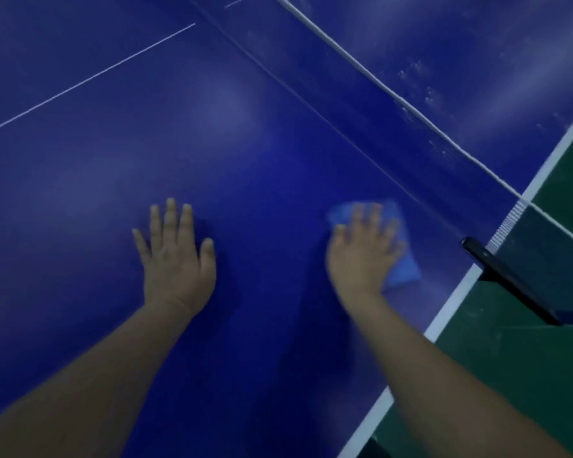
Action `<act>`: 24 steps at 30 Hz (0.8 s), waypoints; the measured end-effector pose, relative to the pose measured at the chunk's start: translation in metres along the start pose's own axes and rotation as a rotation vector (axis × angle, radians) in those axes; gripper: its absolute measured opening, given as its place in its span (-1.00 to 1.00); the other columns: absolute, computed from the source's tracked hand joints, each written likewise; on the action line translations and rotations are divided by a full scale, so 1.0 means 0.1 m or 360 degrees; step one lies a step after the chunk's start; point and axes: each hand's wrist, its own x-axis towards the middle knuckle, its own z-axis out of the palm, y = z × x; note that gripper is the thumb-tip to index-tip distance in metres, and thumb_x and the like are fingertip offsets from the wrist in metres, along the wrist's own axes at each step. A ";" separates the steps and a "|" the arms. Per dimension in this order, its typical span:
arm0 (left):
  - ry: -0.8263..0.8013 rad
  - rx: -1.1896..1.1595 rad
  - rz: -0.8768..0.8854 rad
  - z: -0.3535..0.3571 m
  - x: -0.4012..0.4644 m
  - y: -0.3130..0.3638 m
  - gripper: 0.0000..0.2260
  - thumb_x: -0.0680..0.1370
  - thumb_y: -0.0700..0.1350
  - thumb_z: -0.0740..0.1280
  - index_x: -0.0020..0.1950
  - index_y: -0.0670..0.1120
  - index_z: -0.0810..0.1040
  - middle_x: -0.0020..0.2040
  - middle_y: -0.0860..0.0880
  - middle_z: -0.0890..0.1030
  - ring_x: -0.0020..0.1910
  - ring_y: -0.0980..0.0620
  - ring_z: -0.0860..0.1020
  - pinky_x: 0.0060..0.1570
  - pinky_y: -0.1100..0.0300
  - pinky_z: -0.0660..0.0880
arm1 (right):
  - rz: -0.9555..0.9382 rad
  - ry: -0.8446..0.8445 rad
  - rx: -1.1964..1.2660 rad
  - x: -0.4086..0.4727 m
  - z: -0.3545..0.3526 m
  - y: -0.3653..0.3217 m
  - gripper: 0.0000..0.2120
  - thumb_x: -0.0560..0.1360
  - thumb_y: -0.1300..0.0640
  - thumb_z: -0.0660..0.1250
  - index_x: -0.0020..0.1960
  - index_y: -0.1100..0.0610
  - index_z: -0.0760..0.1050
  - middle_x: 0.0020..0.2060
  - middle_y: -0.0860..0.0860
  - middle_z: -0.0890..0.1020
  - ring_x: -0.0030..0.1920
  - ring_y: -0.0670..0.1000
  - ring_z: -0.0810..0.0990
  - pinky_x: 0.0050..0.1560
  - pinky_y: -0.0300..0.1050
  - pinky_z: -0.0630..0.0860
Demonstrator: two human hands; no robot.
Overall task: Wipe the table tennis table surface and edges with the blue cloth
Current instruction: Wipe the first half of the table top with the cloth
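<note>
Your right hand [361,256] lies flat, fingers spread, pressing the blue cloth [404,269] onto the bench [245,143] at about four o'clock, just short of the net [394,94]. It's blurred, so you're likely mid-wipe. Your left hand [176,256] rests open and empty at eight o'clock, bracing. Next, I'd sweep toward the white edge [450,312] at five o'clock, keeping clear of the net clamp [510,279].

one table tennis table [212,153], one net [361,94], one blue cloth [402,266], two hands, left [176,256] and right [361,252], one net clamp [510,282]
</note>
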 end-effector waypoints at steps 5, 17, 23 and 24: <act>-0.0142 0.0070 0.0208 0.36 -0.53 0.57 -0.37 0.63 0.16 -0.10 0.64 -0.09 -0.03 0.66 -0.03 -0.11 0.63 -0.02 -0.22 0.54 -0.16 -0.35 | -0.1047 -0.0149 -0.0095 -0.23 0.08 -0.09 -0.48 0.62 -0.15 0.03 0.53 -0.04 0.36 0.55 0.00 0.32 0.57 0.18 0.20 0.51 0.33 0.13; -0.0271 0.0223 -0.0006 0.55 -0.63 0.92 -0.39 0.61 0.22 -0.24 0.62 0.00 -0.21 0.63 0.03 -0.26 0.60 -0.05 -0.36 0.51 -0.31 -0.31 | -0.0623 -0.0079 -0.0102 -0.37 -0.10 0.94 -0.48 0.61 -0.12 0.07 0.51 0.04 0.37 0.54 0.06 0.32 0.55 0.24 0.23 0.51 0.22 0.10; -0.0238 0.0165 -0.0013 0.58 -0.64 0.90 -0.40 0.62 0.18 -0.17 0.62 -0.01 -0.15 0.65 0.03 -0.14 0.62 -0.03 -0.27 0.52 -0.29 -0.27 | -0.1117 -0.0337 -0.0057 0.39 0.12 -0.81 -0.48 0.66 -0.17 0.04 0.60 -0.12 0.16 0.62 -0.06 0.11 0.60 0.12 0.04 0.51 0.14 0.07; -0.0241 0.0149 -0.0012 0.58 -0.64 0.90 -0.40 0.62 0.18 -0.17 0.62 0.00 -0.17 0.65 0.04 -0.15 0.62 -0.01 -0.29 0.52 -0.28 -0.29 | -0.1085 -0.0328 -0.0098 0.58 0.15 -0.98 -0.48 0.67 -0.19 0.02 0.61 -0.14 0.12 0.62 -0.07 0.09 0.60 0.11 0.02 0.53 0.17 0.01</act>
